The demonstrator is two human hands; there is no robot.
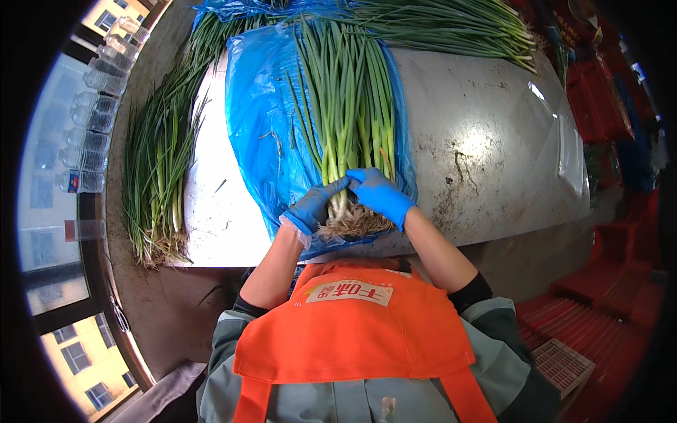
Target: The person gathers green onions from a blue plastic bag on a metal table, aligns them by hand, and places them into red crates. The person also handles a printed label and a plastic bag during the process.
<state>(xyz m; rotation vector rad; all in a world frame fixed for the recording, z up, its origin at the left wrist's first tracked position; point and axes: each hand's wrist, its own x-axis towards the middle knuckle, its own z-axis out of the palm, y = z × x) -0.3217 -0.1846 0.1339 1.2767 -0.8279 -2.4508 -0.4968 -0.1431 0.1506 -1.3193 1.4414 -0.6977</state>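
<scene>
A thick bunch of green onions lies on a blue plastic sheet or bag, its leaves pointing away from me and its roots towards my apron. My left hand, in a blue glove, grips the left side of the pale stems just above the roots. From the other side my right hand, also blue-gloved, holds the stems with curled fingers. The fingertips of both hands meet over the front of the bunch. Stems beneath the hands are partly hidden.
More green onions lie on the left of the metal table in a pile, and across its far side in another. Plastic bottles line the window ledge. Scissors lie at lower left. Red crates stand at right.
</scene>
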